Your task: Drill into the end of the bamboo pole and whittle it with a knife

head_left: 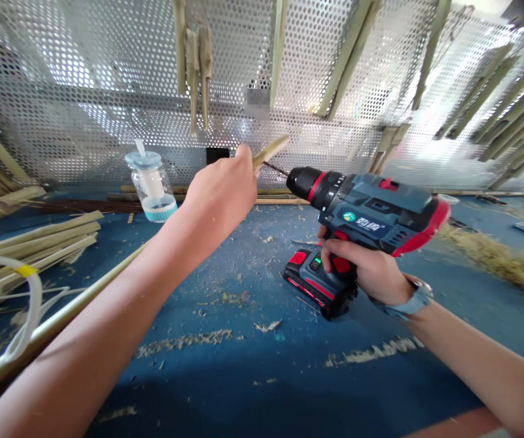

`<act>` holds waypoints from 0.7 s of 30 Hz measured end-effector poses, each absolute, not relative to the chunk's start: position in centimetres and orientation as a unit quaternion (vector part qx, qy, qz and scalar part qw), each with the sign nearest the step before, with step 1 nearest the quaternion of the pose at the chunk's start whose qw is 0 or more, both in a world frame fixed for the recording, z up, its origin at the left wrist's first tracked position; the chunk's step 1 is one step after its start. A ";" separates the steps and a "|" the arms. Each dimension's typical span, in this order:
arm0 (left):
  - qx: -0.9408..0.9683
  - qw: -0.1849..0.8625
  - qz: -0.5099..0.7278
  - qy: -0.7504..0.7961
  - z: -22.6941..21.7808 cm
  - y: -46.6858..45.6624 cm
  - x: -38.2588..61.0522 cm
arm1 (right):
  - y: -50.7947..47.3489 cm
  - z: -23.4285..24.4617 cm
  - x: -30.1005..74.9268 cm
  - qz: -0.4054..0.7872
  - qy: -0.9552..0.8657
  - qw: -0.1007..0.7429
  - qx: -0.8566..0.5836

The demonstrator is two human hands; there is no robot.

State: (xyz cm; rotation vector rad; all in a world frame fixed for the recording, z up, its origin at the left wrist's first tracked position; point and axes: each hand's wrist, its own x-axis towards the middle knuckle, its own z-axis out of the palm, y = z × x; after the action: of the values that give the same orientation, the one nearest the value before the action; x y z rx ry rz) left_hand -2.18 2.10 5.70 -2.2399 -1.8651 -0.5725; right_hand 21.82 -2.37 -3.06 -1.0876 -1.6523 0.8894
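Gripping the drill (pixel 380 207) by its handle (pixel 342 265), the right hand (pixel 378 272) likely bears a heavy, rigid load; the left hand (pixel 225 191) clasps a bamboo strip (pixel 272 151) by the bit (pixel 279 170), probably light, stiff, splittable, best held back from it.

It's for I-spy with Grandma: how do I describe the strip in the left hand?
Find the big metal wall full of holes behind the blue surface. In front of it, the left hand holds a pale strip. Other strips show along the wall or lie at the left, but only this one is in a hand, with the bit of the drill pointing at it.
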 end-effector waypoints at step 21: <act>-0.754 0.085 -0.192 -0.622 6.0 2.0 -2.5 | -2.3 -2.3 21.7 0.334 -0.698 0.453 -0.442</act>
State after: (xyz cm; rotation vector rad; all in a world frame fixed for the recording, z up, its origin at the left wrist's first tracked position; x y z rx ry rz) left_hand -2.55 2.03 6.04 -2.2503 -1.8555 -0.5717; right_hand 21.68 -2.34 -2.26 -1.0901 -1.7241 0.8249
